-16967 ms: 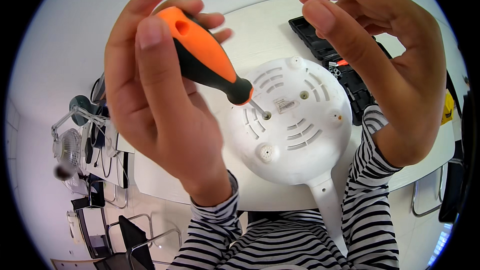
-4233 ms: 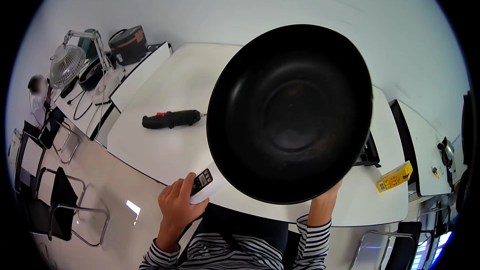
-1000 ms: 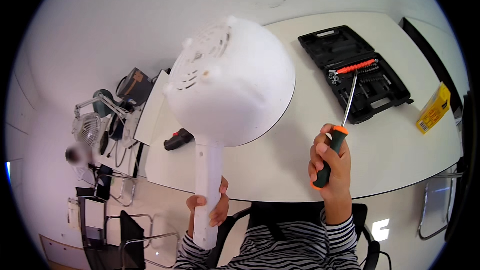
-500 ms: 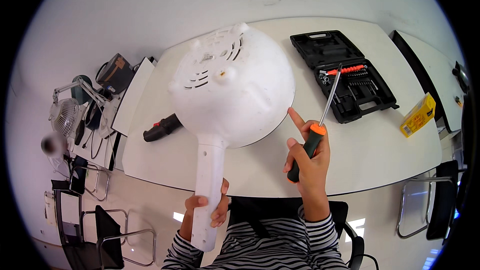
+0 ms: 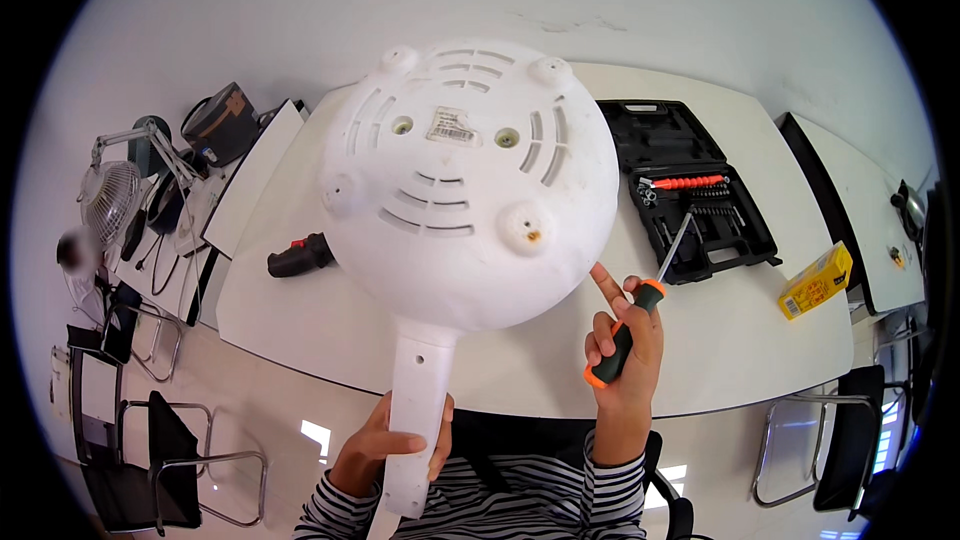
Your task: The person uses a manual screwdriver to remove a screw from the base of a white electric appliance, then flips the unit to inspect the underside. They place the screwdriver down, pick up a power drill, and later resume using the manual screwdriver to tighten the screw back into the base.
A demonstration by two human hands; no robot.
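My left hand [image 5: 372, 448] is wrapped round the straight handle of a white electric pan [image 5: 450, 280], which is raised above the table with its underside turned up. That underside carries vent slots, a label, several round feet and two recessed holes; one foot has a rusty spot. In my right hand [image 5: 632, 365] is a screwdriver [image 5: 622, 342] with a dark green and orange grip, its shaft pointing up and away. My right index finger stretches to the pan's right rim and appears to touch it. Whatever lies on the pan's other face is hidden.
On the white table [image 5: 520, 370] lie an opened black tool case [image 5: 700, 230] with bits and a red flexible shaft, a black tool [image 5: 300, 257] with a red switch, and a yellow carton [image 5: 815, 282]. Chairs [image 5: 175, 450] stand at both sides; a fan [image 5: 110, 195] is far left.
The pan has tilted so its underside faces me more fully. My right hand has shifted its hold on the screwdriver, whose shaft now leans further right. The whole view has shifted slightly.
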